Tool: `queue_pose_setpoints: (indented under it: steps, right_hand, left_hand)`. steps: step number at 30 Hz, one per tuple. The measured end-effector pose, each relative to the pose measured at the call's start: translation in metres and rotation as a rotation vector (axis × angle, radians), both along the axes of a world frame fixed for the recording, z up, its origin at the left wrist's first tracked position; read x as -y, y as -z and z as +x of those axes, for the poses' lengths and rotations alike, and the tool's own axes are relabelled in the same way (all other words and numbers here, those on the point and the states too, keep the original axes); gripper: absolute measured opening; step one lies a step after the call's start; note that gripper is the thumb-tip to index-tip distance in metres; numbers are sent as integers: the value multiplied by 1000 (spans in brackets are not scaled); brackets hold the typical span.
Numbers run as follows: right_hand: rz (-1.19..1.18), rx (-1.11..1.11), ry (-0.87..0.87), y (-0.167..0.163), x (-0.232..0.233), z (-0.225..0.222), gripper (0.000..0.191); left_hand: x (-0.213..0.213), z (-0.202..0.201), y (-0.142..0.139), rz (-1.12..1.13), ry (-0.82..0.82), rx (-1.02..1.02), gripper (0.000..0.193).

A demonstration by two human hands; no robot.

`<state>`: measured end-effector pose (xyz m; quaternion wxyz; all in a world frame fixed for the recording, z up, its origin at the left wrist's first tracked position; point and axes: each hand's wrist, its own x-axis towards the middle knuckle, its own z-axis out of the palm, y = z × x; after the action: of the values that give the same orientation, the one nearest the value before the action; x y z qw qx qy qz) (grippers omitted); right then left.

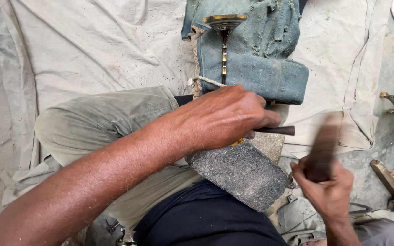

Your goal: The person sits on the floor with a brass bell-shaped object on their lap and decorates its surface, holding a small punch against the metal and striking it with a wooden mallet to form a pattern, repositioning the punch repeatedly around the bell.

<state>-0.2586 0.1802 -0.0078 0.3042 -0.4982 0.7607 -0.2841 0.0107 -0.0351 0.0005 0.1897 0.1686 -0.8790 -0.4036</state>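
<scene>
Hands — left point(226, 118) fisted around dark rod point(277, 130), right point(327, 189) gripping blurred, perhaps wooden, mallet point(323, 146).

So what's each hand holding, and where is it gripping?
Left hand grips a dark rod near one end. Right hand grips a blurred wooden mallet by its lower end.

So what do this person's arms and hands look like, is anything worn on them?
Both are bare. The left hand has no glove, ring or watch, and its long forearm shows no sleeve, only fine hair. The right hand is likewise ungloved with a bare wrist. Both look dusty. No markings show on either.
</scene>
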Motion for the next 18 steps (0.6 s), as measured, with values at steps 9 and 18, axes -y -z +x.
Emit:
queue_pose_setpoints:
  steps: [9,18]
  right_hand:
    - [-209,-373,-90,11,-12,6,24]
    - [-146,-223,-47,2,-2,-8,19]
  left_hand:
    - [3,9,-5,41,135,33,16]
    - [13,12,12,160,106,-114,27]
